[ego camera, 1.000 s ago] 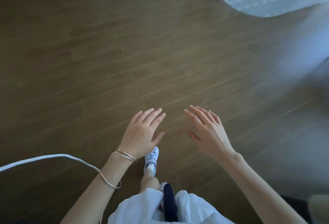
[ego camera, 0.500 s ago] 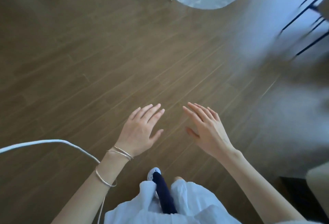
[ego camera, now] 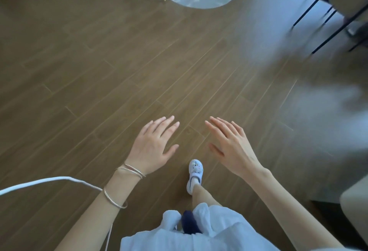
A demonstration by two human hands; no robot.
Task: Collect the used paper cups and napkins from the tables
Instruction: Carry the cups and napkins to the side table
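left hand (ego camera: 152, 147), right hand (ego camera: 231, 147), fingers straight (empty), over wood floor (ego camera: 99, 71)

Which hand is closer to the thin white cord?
Left. The left hand is just right of the thin white cord, which passes its forearm; the right hand is farther right.

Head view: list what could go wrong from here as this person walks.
The white cable loops across the left forearm beside the bangle; it could snag there and tug. The black chair legs ahead on the right are smeared by motion blur, so the pace seems quick; the stepping shoe might clip them. The beige furniture edge sits close beside the right arm and could be bumped.
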